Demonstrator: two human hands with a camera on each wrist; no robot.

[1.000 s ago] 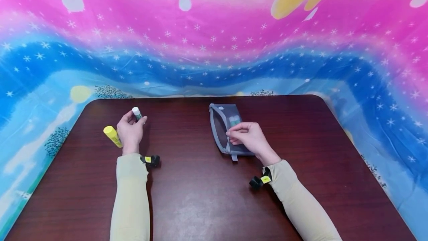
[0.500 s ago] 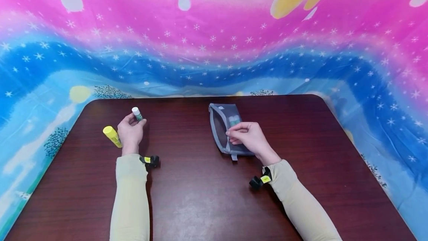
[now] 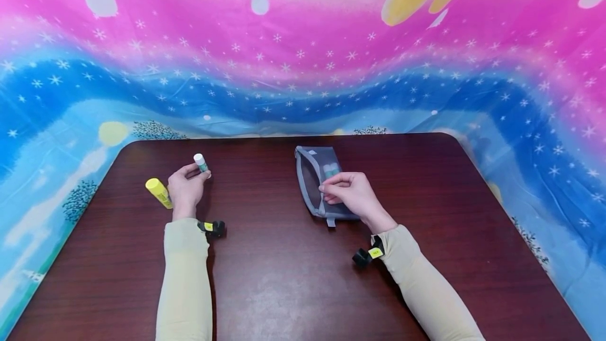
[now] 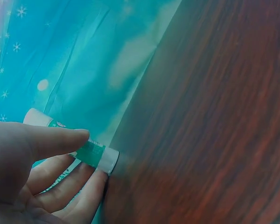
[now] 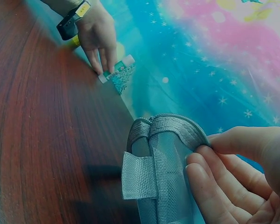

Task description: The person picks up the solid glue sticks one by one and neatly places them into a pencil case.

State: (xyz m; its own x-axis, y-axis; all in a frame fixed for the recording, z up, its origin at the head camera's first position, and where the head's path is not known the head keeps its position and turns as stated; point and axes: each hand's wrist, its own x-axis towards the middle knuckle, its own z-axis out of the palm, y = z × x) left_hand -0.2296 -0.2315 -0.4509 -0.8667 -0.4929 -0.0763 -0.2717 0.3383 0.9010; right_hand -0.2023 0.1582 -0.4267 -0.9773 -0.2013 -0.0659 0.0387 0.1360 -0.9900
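Green and white, one glue stick [image 3: 203, 165] is being pinched by the left hand [image 3: 186, 191] towards the far left corner of the table [image 3: 265, 278], its long axis slanting, larger cap pointing to the far edge. The right hand [image 3: 351, 193] is pinching one grey pouch [image 3: 311, 184] by its zipped rim, two sticks [image 3: 331, 169] showing through. One yellow tube [image 3: 160, 193] is sitting nearer the left edge.

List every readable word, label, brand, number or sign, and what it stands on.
None is readable.
Green-and-white glue stick: print too small.
Yellow glue stick: print blurred.
Left-wrist tag, right-wrist tag: marks too small.
Sticks inside mesh pouch: labels blurred.
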